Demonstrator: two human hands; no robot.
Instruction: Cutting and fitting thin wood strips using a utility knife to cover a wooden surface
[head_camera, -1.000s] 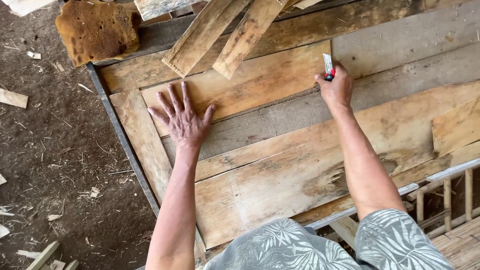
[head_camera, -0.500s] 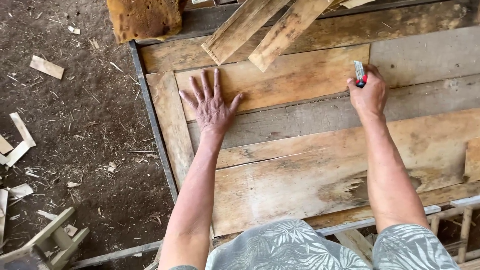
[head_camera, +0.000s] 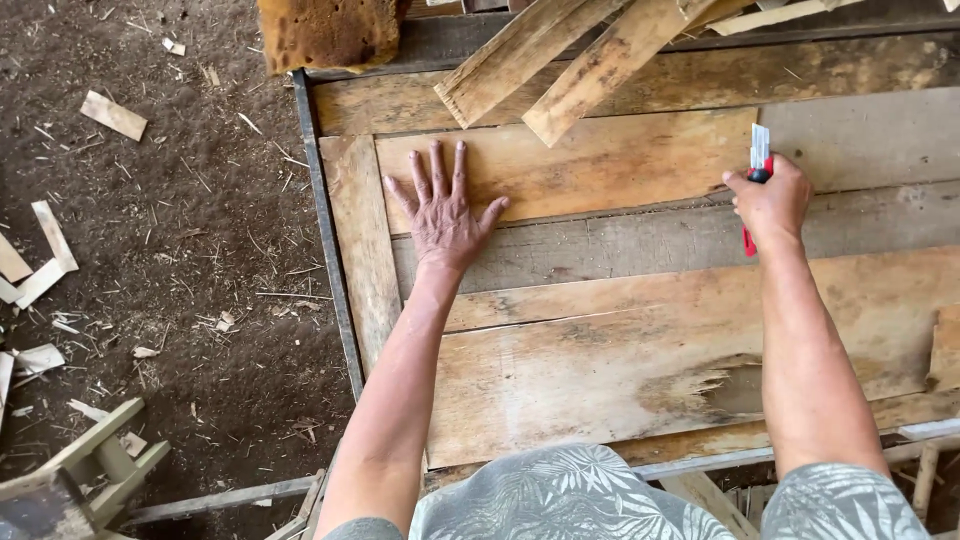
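Observation:
My left hand (head_camera: 445, 205) lies flat with fingers spread on a light brown board (head_camera: 600, 160) that rests on a workbench of old planks (head_camera: 640, 350). My right hand (head_camera: 770, 200) grips a red and silver utility knife (head_camera: 757, 160), its blade tip at the right end of that same board. Both arms reach forward over the planks.
Two loose slats (head_camera: 560, 55) lie slanted across the bench's far edge. A brown spongy block (head_camera: 325, 30) sits at the far left corner. Dirt floor with wood offcuts (head_camera: 110, 115) lies left; a small wooden stool (head_camera: 85, 475) stands at the lower left.
The view has shifted so the bench sits further right and lower in frame. Both hands keep their places on the board, the knife still at its right end.

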